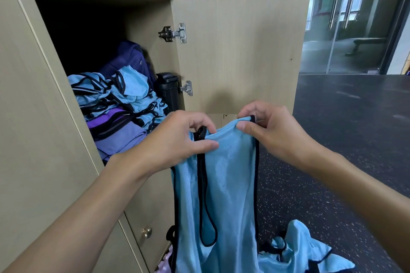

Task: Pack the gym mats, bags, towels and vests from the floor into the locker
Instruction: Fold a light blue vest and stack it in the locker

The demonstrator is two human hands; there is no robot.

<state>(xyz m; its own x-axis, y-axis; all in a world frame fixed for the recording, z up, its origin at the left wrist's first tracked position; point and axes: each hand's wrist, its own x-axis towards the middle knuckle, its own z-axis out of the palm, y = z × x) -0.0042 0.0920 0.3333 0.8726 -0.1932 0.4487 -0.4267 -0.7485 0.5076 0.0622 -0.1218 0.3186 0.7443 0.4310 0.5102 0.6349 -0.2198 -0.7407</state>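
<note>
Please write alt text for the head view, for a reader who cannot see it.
The left hand and right hand pinch the top of a light blue vest before an open locker that holds a pile of similar vests.

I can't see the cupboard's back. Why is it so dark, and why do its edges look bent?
Head view: room light barely reaches the back of the beige wooden locker; the wide-angle lens curves its straight edges; the light blue mesh vest up front is bright.

left hand (175, 139): bare | right hand (275, 133): bare | forearms (106, 201): bare to frame edge
</note>
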